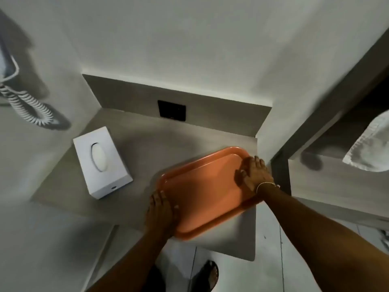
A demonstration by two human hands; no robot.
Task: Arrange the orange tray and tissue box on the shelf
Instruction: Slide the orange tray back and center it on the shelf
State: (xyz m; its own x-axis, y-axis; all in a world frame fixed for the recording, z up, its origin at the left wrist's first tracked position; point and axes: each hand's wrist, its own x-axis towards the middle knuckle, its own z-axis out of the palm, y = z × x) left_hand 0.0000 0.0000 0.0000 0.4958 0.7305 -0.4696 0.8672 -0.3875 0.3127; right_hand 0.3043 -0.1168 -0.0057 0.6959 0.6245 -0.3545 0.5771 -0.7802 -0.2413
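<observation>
Head view: both hands on the orange tray, tissue box off to the left.

The orange tray (pixel 207 191) lies flat on the grey shelf (pixel 134 131), skewed, its long axis running from near-left to far-right, and its near corner reaches the shelf's front edge. The left hand (pixel 161 213) presses flat on the near-left end with fingers spread, palm down, not closed around the rim; the right hand (pixel 255 174) lies the same way on the far-right end, close to the side wall. So each grip is open and resting on the tray rather than clamped. The tissue box (pixel 102 162) stands apart from the tray, to its left and near the left wall, its long axis also slanted. The left hand is the nearer one to the box; squaring the tray likely comes first.
</observation>
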